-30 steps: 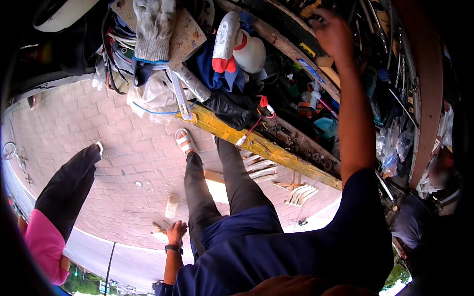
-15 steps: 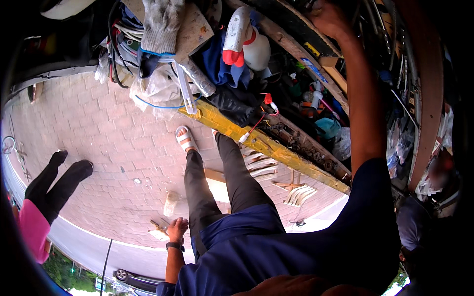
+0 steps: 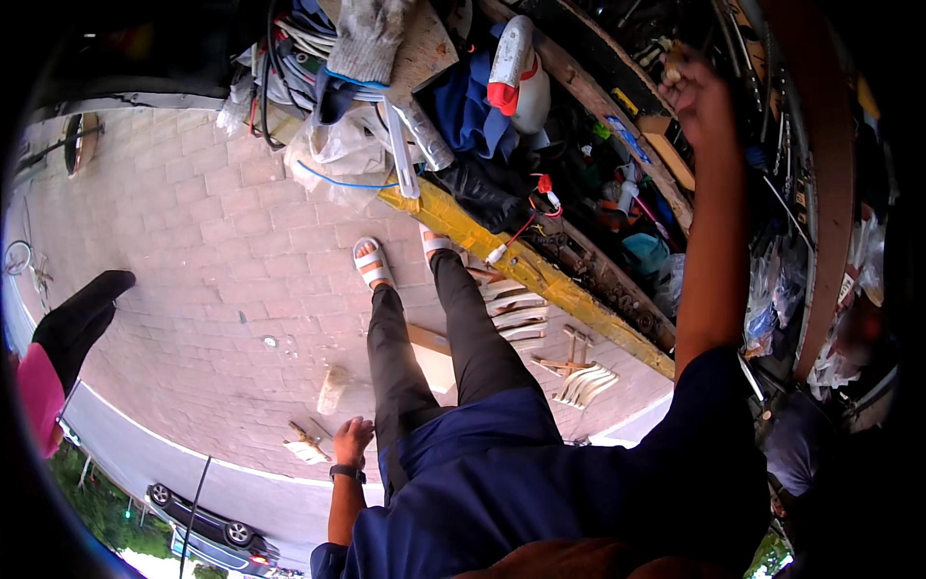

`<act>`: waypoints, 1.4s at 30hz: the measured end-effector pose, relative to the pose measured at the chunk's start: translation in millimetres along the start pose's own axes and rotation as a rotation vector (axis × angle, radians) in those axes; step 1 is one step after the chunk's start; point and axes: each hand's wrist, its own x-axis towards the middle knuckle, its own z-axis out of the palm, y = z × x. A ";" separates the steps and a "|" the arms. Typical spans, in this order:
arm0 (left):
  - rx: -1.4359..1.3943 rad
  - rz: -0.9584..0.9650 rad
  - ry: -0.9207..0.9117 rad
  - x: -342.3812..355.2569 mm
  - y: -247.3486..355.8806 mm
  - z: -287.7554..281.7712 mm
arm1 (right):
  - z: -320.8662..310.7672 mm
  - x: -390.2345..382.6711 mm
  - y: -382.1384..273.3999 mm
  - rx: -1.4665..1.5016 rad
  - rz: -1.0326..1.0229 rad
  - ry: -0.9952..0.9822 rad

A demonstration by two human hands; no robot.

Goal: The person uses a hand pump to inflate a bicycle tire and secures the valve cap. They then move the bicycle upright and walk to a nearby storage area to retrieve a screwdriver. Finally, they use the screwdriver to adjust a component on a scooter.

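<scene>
My right hand (image 3: 702, 104) reaches out over a dark, cluttered compartment at the upper right. Its fingers are closed at the tips around something small and pale; what it is cannot be made out. Beside that hand lie a small cardboard box (image 3: 668, 152) and a wooden divider (image 3: 593, 92). My left hand (image 3: 353, 441), with a dark watch on the wrist, hangs low next to my thigh. Its fingers are loosely curled and nothing shows in them. In the bench, left of my right arm, a white bottle with a red collar (image 3: 532, 101) rests near blue cloth (image 3: 463, 101).
A yellow-taped edge (image 3: 521, 275) runs along the bench front. Grey work gloves (image 3: 371, 39), cables and a plastic bag (image 3: 338, 150) crowd its left end. Curved pale slats (image 3: 584, 384) lie on the brick paving (image 3: 203, 280). Another person's legs (image 3: 87, 314) are at far left.
My right hand has drawn back from the top edge, toward me, and its fingers now show. My left hand stays low. The other person has shifted left, and a car shows more fully.
</scene>
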 end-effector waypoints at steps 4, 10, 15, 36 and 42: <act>-0.060 0.038 -0.033 -5.6 3.2 -2.5 | 17.8 -73.3 -0.7 0.190 -0.005 -0.038; -0.052 0.056 -0.002 -10.6 16.5 -10.0 | 14.5 -111.6 11.4 0.153 -0.037 -0.114; -0.024 0.096 -0.009 -12.9 9.2 -21.7 | 29.8 -113.3 10.2 0.075 -0.041 -0.055; 0.163 0.124 -0.021 -21.6 48.4 -26.8 | 48.6 -53.0 64.4 -0.684 -0.764 0.417; 0.230 0.129 0.015 -27.1 73.3 -11.5 | 8.9 -131.7 82.6 -0.884 -0.781 0.460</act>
